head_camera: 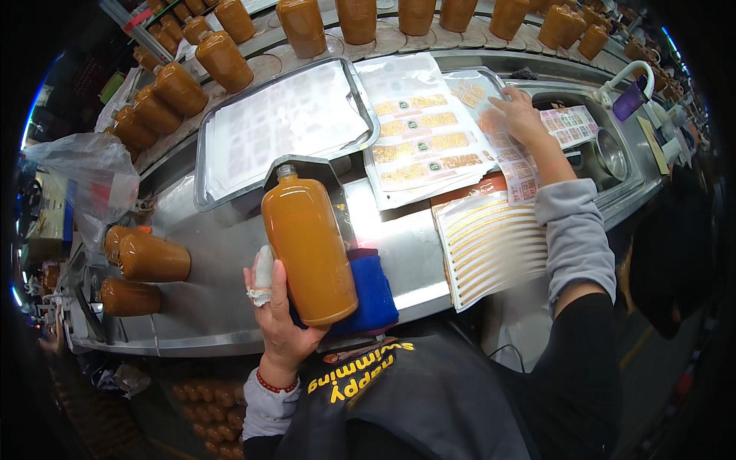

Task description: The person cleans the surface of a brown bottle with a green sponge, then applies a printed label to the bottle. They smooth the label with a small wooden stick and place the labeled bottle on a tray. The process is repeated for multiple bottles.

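A glossy brown glazed bottle (307, 247) leans in a metal holder, its neck toward the far side and its base toward me. My left hand (287, 319) holds it near the base, along the left side. One finger of that hand wears a pale rubber cover. Under the bottle's right side shows a blue cloth pad (371, 293). Farther right, my right hand (524, 118) reaches over a metal tray (454, 75), fingertips at decal pieces. Whether those fingers pinch a decal cannot be told. Printed pink-and-gold decal strips (522, 178) lie beneath that wrist.
Gold-patterned decal sheets (422, 138) overlap a gold-striped sheet (489, 247). A large tray (201, 190) holds pale sheets. Several brown bottles (152, 256) stand left; more ride a conveyor (385, 43) behind. At right, a sink (624, 178) contains a steel bowl (610, 154) below a white faucet (632, 66).
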Tool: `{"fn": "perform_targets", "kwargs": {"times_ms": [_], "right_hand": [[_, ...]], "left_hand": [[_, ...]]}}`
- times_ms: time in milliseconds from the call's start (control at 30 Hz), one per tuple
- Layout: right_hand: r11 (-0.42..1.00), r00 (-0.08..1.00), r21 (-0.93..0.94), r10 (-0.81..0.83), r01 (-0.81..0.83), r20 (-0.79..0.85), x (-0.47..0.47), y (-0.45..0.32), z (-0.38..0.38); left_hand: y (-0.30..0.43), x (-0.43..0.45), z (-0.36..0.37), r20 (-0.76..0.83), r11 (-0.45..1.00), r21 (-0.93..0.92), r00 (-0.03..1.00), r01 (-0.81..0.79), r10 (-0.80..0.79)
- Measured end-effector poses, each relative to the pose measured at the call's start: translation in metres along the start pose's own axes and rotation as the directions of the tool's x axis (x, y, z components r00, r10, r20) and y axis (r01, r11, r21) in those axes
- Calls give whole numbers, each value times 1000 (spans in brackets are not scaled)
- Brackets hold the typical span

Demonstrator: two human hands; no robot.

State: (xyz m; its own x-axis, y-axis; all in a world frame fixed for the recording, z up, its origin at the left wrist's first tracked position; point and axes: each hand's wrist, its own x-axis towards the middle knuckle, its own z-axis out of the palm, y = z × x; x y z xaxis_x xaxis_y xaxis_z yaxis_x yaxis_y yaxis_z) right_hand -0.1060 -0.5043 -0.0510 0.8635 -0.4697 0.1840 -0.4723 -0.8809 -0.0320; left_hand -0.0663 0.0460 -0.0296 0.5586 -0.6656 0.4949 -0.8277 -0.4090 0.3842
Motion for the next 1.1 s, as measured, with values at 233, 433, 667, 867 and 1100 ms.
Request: {"fn": "perform_targets", "kwargs": {"times_ms": [233, 433, 667, 867, 1100], "right_hand": [[979, 994, -174, 106, -107, -18, 54, 37, 17], [923, 923, 19, 384, -384, 15, 81, 50, 38], [979, 912, 27, 200, -204, -358, 74, 59, 46], [903, 998, 426, 42, -60, 51, 72, 1, 23], [999, 989, 35, 3, 3, -149, 40, -23, 22]], "left_hand": [[2, -3, 8, 28, 990, -133, 999, 48, -45], [0, -7, 13, 28, 983, -173, 998, 55, -50], [-6, -9, 8, 108, 975, -180, 988, 130, -111], [-6, -12, 6, 44, 980, -159, 993, 119, -113], [6, -2, -6, -19, 998, -33, 999, 47, -48]]}}
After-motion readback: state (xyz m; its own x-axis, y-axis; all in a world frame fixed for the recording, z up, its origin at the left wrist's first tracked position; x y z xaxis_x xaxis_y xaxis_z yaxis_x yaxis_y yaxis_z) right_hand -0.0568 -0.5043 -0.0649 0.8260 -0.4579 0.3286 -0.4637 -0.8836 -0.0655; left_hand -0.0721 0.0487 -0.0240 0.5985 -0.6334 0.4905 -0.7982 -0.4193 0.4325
